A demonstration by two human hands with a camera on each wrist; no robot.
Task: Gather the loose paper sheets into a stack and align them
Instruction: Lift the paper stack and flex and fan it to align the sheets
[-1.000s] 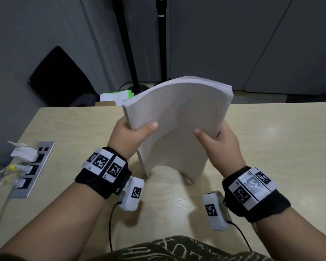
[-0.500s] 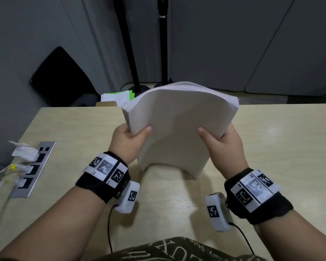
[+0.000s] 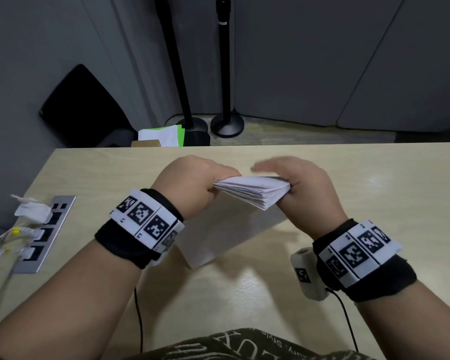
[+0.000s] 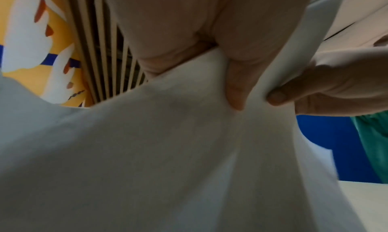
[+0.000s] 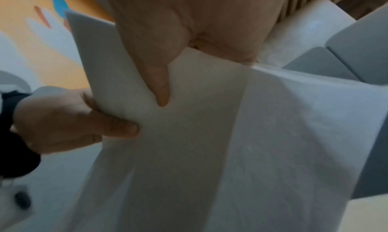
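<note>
A thick stack of white paper sheets (image 3: pixel 255 192) stands on edge on the table, its top edge facing me and its lower part (image 3: pixel 218 237) sloping toward me onto the wood. My left hand (image 3: pixel 192 183) grips the stack's left side and my right hand (image 3: pixel 302 183) grips its right side, both near the top. In the left wrist view my left thumb (image 4: pixel 235 86) presses the paper (image 4: pixel 168 152), with the right hand's thumb (image 4: pixel 279 97) close by. The right wrist view has my right thumb (image 5: pixel 159 86) on the sheets (image 5: pixel 231 144). The fingers behind the stack are hidden.
The light wooden table (image 3: pixel 374 203) spreads around the stack. A metal power strip (image 3: pixel 39 235) with white plugs and cables sits at the left edge. Beyond the far edge lie white and green papers (image 3: pixel 164 135) and two black stand bases (image 3: pixel 226 123).
The stack was held up and bowed toward me; both hands have lowered it and tipped it upright, so I now see its top edge and its bottom rests on the table.
</note>
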